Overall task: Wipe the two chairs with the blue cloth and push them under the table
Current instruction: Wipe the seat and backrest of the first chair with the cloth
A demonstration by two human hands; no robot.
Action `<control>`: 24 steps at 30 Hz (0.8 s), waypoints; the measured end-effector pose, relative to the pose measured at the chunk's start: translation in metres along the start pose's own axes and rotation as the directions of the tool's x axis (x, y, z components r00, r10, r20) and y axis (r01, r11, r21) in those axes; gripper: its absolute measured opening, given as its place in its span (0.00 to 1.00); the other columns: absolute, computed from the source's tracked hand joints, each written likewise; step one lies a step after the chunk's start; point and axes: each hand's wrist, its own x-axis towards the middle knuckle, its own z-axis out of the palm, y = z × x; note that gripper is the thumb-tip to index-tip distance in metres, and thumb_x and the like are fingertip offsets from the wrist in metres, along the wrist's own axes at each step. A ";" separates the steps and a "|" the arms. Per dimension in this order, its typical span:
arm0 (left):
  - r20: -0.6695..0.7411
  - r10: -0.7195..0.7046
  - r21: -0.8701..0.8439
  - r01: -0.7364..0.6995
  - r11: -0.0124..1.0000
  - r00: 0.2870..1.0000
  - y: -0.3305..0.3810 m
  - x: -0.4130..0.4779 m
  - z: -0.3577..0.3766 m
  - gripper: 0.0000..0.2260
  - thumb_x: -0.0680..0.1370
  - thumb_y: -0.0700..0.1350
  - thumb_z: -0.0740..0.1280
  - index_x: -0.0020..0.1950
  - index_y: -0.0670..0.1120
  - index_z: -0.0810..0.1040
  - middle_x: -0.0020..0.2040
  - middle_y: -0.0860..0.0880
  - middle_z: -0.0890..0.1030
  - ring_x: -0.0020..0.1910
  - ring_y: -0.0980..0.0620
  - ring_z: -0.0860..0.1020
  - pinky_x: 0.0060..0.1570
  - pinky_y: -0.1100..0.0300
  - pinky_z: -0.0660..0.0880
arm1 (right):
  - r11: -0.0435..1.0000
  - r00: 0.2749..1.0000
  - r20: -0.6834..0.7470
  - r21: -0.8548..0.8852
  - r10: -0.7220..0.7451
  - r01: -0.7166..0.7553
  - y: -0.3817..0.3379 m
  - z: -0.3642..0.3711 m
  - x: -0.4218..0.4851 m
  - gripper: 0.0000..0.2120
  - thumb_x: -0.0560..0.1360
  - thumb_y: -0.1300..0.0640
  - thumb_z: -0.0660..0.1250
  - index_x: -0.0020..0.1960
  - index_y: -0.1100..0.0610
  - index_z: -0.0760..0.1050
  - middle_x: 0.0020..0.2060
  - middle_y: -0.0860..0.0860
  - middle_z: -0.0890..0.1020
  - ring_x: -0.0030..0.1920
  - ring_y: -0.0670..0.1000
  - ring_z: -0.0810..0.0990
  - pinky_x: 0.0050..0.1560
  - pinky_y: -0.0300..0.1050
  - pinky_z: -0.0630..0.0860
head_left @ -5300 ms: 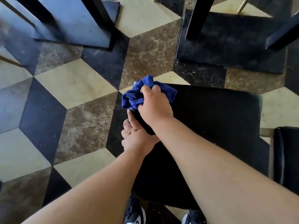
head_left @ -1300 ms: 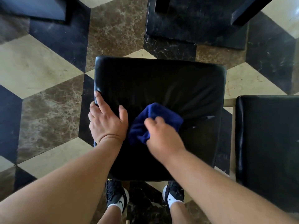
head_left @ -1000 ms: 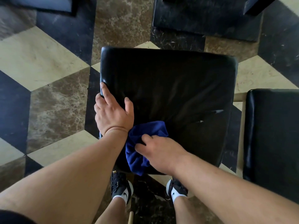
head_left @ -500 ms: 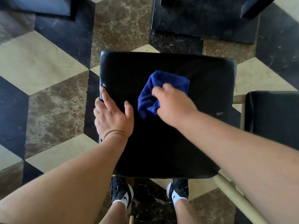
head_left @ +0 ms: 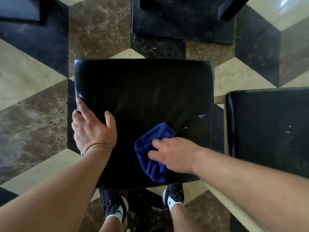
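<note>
A black padded chair seat (head_left: 143,91) fills the middle of the head view, seen from above. My left hand (head_left: 93,129) holds its left edge, thumb on top and outer fingers over the side. My right hand (head_left: 175,154) grips the bunched blue cloth (head_left: 153,148) and presses it on the seat's near right part. A second black chair seat (head_left: 267,131) stands close on the right, with small pale marks on it.
Dark table bases (head_left: 182,19) stand on the patterned marble floor (head_left: 33,114) just beyond the chair. A pale wooden chair rail (head_left: 234,208) runs at the lower right. My two shoes (head_left: 115,206) are under the seat's near edge.
My right hand has dragged the cloth from the far middle of the seat back to its near right part. My left hand has stayed on the left edge.
</note>
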 end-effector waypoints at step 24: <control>-0.003 -0.004 -0.015 0.004 1.000 1.000 -0.003 0.000 0.004 0.38 0.80 0.65 0.57 0.86 0.51 0.48 0.78 0.35 0.65 0.72 0.30 0.68 0.67 0.32 0.70 | 0.999 0.986 0.161 0.004 0.051 -0.052 0.008 0.019 -0.041 0.12 0.76 0.62 0.67 0.59 0.55 0.73 0.51 0.56 0.74 0.42 0.59 0.77 0.34 0.52 0.68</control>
